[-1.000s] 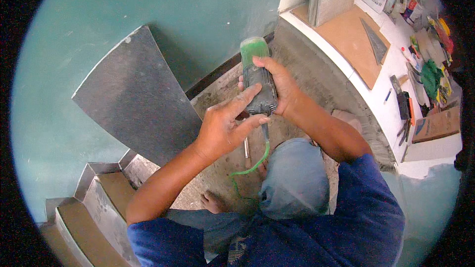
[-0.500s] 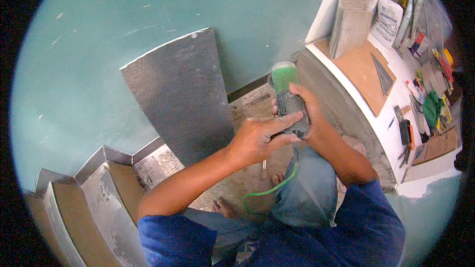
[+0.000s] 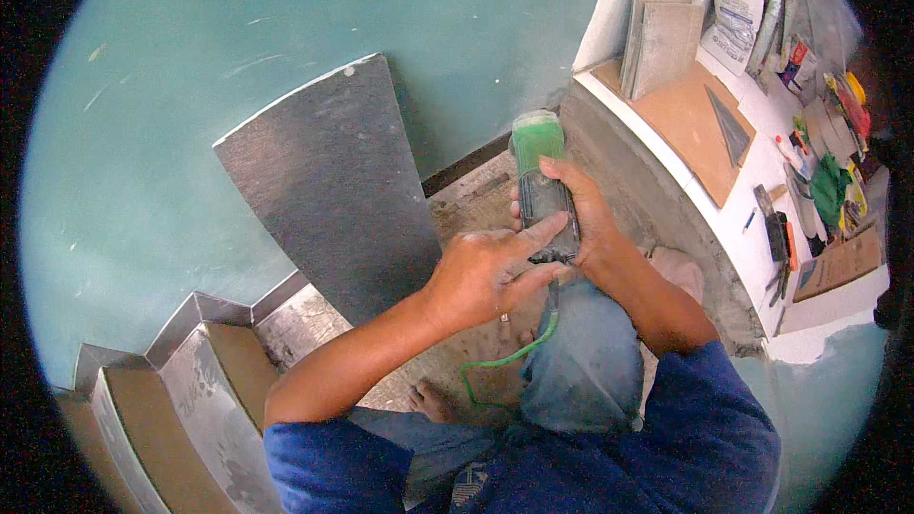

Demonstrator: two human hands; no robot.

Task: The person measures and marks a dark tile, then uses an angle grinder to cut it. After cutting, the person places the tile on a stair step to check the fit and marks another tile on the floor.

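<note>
Power tool (image 3: 547,195), green at the front and black along the body, is held up over the dusty floor (image 3: 471,214), in front of the person's denim-covered knee (image 3: 583,362). The right hand (image 3: 588,211) grasps it from the right, thumb laid across the top and fingertips showing at the far left edge. The left hand (image 3: 484,268) touches the rear end, forefinger stretched along the black casing and thumb near the cord end (whether these fingers press or merely rest there, one cannot tell). A green cord (image 3: 519,356) drops from the rear of the tool and curves to the left beside the knee. Left of the hands, a dark gray panel (image 3: 328,176) leans against a teal wall (image 3: 238,19), its top edge pale and chipped-looking. Brown-topped stairs (image 3: 162,419) fill the lower left, and a bare foot (image 3: 433,402) shows near the person's leg. On the right, a white ledge (image 3: 728,219) carries a sheet of cardboard (image 3: 662,119) with a gray triangle (image 3: 730,126) on it and a few upright tiles (image 3: 666,46), next to a white bag (image 3: 735,19). Farther along lie a pen (image 3: 749,220), a green cloth (image 3: 830,192) and a brown box (image 3: 840,265).
</note>
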